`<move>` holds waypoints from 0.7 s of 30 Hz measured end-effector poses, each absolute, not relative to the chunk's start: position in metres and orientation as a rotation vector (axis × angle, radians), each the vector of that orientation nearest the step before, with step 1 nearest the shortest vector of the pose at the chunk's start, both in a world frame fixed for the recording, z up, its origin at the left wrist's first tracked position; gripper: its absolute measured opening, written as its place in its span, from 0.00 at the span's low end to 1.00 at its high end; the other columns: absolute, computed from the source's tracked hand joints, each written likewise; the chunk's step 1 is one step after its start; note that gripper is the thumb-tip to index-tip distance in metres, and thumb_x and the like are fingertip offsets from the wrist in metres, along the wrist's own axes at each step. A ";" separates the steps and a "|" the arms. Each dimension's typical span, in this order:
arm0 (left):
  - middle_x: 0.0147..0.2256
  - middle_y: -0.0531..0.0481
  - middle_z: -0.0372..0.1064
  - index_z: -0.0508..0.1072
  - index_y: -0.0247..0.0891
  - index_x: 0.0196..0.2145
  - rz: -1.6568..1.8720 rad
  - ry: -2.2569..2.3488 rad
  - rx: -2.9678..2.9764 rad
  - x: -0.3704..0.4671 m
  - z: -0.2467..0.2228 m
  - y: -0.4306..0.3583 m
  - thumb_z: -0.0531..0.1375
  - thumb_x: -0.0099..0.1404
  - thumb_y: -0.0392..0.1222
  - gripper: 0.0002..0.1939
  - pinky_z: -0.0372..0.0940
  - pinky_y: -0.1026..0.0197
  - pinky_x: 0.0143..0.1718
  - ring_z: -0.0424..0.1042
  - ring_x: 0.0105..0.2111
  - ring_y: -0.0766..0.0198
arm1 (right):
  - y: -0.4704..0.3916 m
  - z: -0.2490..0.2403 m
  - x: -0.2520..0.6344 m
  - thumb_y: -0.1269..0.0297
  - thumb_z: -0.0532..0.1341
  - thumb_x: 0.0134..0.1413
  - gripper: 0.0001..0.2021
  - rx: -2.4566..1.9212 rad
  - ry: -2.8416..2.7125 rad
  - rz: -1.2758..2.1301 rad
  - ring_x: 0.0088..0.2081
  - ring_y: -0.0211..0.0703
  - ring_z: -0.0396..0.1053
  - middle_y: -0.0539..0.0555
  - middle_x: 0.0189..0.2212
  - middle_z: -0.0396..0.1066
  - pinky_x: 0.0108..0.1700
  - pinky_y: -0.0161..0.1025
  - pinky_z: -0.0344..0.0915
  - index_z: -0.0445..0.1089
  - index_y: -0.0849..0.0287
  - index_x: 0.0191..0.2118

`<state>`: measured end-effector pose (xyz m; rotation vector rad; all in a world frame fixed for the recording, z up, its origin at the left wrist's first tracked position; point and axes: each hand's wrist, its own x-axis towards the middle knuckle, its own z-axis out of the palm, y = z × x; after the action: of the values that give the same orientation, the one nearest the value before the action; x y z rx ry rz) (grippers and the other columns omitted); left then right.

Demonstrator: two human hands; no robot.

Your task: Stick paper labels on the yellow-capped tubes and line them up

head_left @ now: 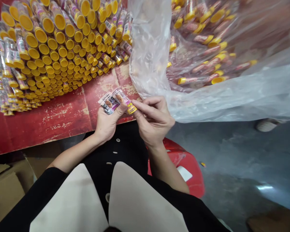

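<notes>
Head view: left hand (105, 124) pinches small labels (107, 102) and printed tube (122, 96) near red table (62, 120); right hand (157, 122) nearly closed at yellow end (firm hold unclear). Tube likely light, stiff, slick; best held mid-barrel.

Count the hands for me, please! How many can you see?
2. The left hand holds the printed labels. The right hand is beside it, fingertips at the yellow end of one label.

The top edge cuts the tube pile (60, 54), and we cannot read the small print on the labels (106, 102).
</notes>
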<state>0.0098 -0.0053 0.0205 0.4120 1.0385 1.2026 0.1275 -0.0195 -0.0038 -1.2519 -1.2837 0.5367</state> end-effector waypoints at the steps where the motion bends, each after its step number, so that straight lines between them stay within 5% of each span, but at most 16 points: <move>1: 0.33 0.55 0.75 0.76 0.37 0.33 1.207 1.025 0.416 0.010 0.021 -0.005 0.75 0.48 0.47 0.18 0.72 0.61 0.48 0.75 0.34 0.68 | -0.019 -0.003 0.126 0.66 0.68 0.55 0.15 -1.250 -1.278 0.540 0.35 0.37 0.68 0.50 0.32 0.65 0.36 0.39 0.68 0.79 0.40 0.46; 7: 0.34 0.54 0.77 0.76 0.39 0.39 1.222 0.972 0.397 0.006 0.022 0.004 0.75 0.47 0.46 0.22 0.72 0.56 0.51 0.78 0.41 0.62 | -0.016 -0.004 0.121 0.67 0.68 0.55 0.14 -1.231 -1.210 0.576 0.33 0.35 0.66 0.49 0.31 0.66 0.33 0.37 0.66 0.80 0.40 0.45; 11: 0.39 0.48 0.79 0.75 0.37 0.44 1.260 0.911 0.349 -0.002 0.025 0.018 0.68 0.60 0.49 0.18 0.71 0.53 0.54 0.79 0.47 0.57 | 0.046 -0.011 0.117 0.57 0.65 0.59 0.11 -1.208 -1.160 0.637 0.29 0.35 0.66 0.50 0.35 0.69 0.28 0.36 0.65 0.79 0.45 0.46; 16: 0.43 0.41 0.79 0.73 0.34 0.47 1.260 0.951 0.295 -0.014 0.024 0.028 0.59 0.70 0.47 0.15 0.70 0.51 0.55 0.78 0.50 0.56 | 0.203 0.005 0.079 0.52 0.60 0.63 0.14 -1.194 -1.254 0.495 0.41 0.37 0.69 0.52 0.41 0.73 0.42 0.37 0.72 0.76 0.51 0.48; 21: 0.37 0.47 0.80 0.73 0.35 0.43 1.294 1.054 0.333 -0.032 0.021 0.028 0.67 0.63 0.44 0.14 0.73 0.65 0.42 0.80 0.37 0.65 | 0.248 0.035 0.075 0.57 0.60 0.64 0.16 -1.238 -1.643 0.490 0.41 0.32 0.68 0.51 0.45 0.74 0.49 0.33 0.68 0.73 0.59 0.52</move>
<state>-0.0323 0.0278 0.0212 0.3331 1.0537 1.2941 0.0754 0.2481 0.0347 -1.2384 -1.6428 0.4904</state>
